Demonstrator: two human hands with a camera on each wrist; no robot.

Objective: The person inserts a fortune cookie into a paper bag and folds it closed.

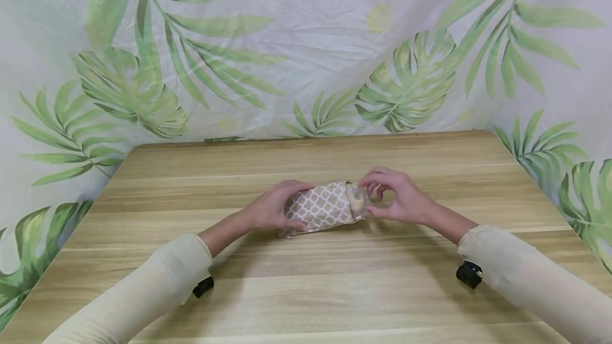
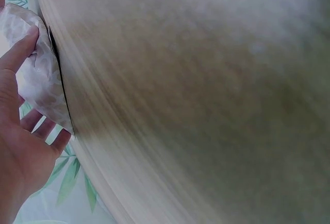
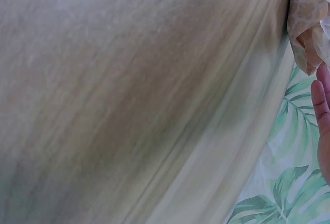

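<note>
A tan paper bag with a white lattice pattern lies on its side above the middle of the table. My left hand grips its closed end, thumb along the near side and fingers over the far side. In the left wrist view the left thumb presses on the crinkled paper bag. A clear plastic wrapper with something pale inside sticks out of the bag's right end. My right hand pinches the wrapper's edges between thumb and fingertips. The right wrist view catches only part of the right hand, beside the paper bag.
The wood-grain table spreads around both hands, its back edge against a leaf-print cloth. Small black devices show beneath each forearm, by the cream sleeves.
</note>
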